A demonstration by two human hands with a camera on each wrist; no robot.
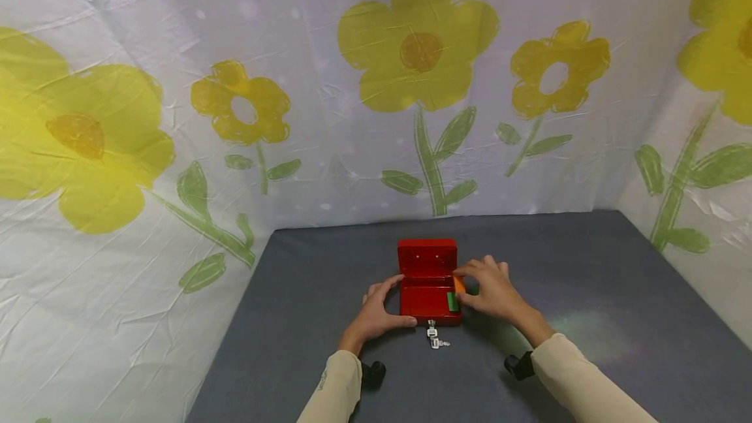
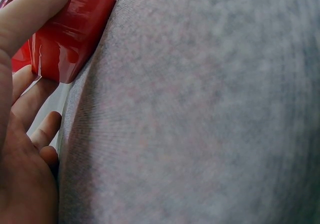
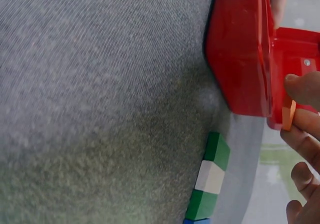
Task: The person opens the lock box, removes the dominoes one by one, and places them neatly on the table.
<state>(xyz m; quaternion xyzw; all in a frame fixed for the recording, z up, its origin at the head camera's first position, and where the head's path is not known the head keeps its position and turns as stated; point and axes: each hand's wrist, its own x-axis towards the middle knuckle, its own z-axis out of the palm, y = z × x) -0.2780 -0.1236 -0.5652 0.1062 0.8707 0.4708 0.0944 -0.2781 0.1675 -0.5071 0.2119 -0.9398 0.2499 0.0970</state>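
A red metal cash box [image 1: 424, 299] stands on the grey table with its lid [image 1: 427, 254] raised at the back. Inside it, along the right wall, lies a green block [image 1: 452, 302]. My left hand [image 1: 376, 312] grips the box's left side, thumb at the front corner and fingers toward the back. Between thumb and fingers my right hand [image 1: 490, 287] pinches an orange block [image 3: 287, 115], held over the right rim. Keys [image 1: 435, 338] hang from the lock at the front and lie on the table.
On the table to the right of the box, a row of blocks shows in the right wrist view: a green block [image 3: 217, 149], a white block [image 3: 209, 177], another green one and a blue one [image 3: 197, 221]. A flower-printed cloth [image 1: 329, 168] hangs behind the table [image 1: 329, 260].
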